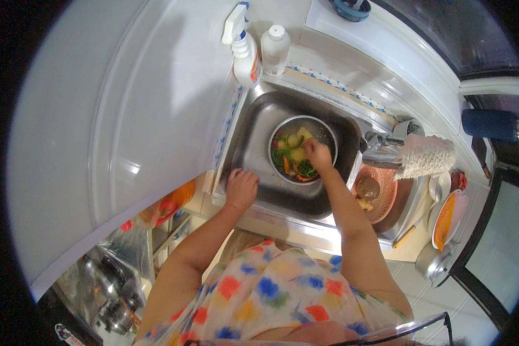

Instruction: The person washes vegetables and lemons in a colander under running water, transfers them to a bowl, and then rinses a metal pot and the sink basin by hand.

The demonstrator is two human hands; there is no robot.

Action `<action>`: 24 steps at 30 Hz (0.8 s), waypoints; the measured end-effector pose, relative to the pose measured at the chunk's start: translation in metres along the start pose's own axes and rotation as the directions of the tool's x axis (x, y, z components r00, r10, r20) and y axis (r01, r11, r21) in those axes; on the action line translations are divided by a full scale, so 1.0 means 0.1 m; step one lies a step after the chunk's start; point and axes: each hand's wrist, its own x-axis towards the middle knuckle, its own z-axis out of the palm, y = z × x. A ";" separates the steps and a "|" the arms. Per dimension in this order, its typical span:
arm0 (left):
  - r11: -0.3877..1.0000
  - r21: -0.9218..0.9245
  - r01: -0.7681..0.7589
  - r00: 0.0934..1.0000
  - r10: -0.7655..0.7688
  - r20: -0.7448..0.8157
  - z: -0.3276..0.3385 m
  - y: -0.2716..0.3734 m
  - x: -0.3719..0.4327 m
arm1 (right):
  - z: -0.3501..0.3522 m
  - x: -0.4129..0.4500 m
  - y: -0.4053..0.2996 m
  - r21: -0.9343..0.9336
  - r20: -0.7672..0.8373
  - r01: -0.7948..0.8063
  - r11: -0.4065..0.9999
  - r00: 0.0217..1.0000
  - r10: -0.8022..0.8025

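Observation:
A round metal pot [271,163] stands in the left stainless steel sink basin [255,129]. It holds cut vegetables: pale yellow-green chunks [292,141], leafy greens [281,155] and orange strips [286,165]. My right hand [318,155] reaches into the pot from the right, its fingertips among the vegetables. Blur and the downward view hide whether those fingers grip a piece. At the basin's front left, my left hand [242,189] has its fingers curled together, with nothing visible in them. Whether it touches the basin cannot be told.
Right of the basin are a faucet [378,159] with a cloth cover [428,156] and a pink colander [382,190] in the second basin. A spray bottle [247,65] and a white bottle [276,52] stand behind. A white panel [134,108] rises at left; a ladle [419,220] lies right.

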 end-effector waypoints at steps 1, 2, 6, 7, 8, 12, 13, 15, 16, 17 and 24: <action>1.000 -0.003 -0.010 1.000 0.010 -0.026 0.00 -0.01 -0.01 | 0.01 0.03 -0.01 -0.017 -0.153 0.070 0.997 0.986 -0.071; 1.000 -0.002 -0.001 1.000 0.001 -0.027 0.01 -0.01 -0.02 | -0.03 0.12 -0.01 -0.041 -0.270 0.153 0.987 0.950 -0.158; 1.000 -0.014 -0.023 1.000 0.023 0.020 0.03 0.00 0.05 | 0.11 0.31 0.12 -0.225 -0.094 0.128 0.966 0.984 -0.152; 1.000 -0.020 -0.014 1.000 0.014 0.025 0.04 -0.03 0.01 | 0.16 0.27 0.02 -0.366 0.047 0.327 0.871 0.942 -0.334; 1.000 -0.011 0.006 1.000 -0.005 0.028 0.04 -0.05 -0.03 | 0.20 0.24 -0.09 -0.417 0.133 0.428 0.802 0.901 -0.413; 0.999 0.029 -0.029 1.000 0.029 0.002 0.01 0.01 0.01 | 0.18 0.21 -0.26 -0.577 0.360 0.235 0.782 0.933 -0.015; 0.998 0.038 -0.043 0.999 0.043 0.008 -0.01 0.03 0.02 | 0.26 0.22 -0.13 -0.517 0.310 0.140 0.845 0.950 0.032; 0.999 0.025 -0.024 0.999 0.023 0.029 0.02 0.05 0.04 | 0.24 0.24 -0.11 -0.444 0.258 0.047 0.895 0.963 0.077; 1.000 0.008 0.018 0.999 -0.019 0.048 0.02 0.03 0.01 | 0.20 0.21 -0.24 -0.384 0.223 -0.076 0.920 0.959 0.173; 0.999 0.011 0.034 0.999 -0.035 0.042 0.00 0.00 -0.03 | 0.18 0.20 -0.36 -0.317 0.197 -0.199 0.927 0.943 0.269; 0.999 -0.036 -0.008 1.000 0.008 0.001 0.10 0.10 0.11 | 0.19 0.22 0.33 0.052 -0.401 0.193 0.980 0.902 -0.157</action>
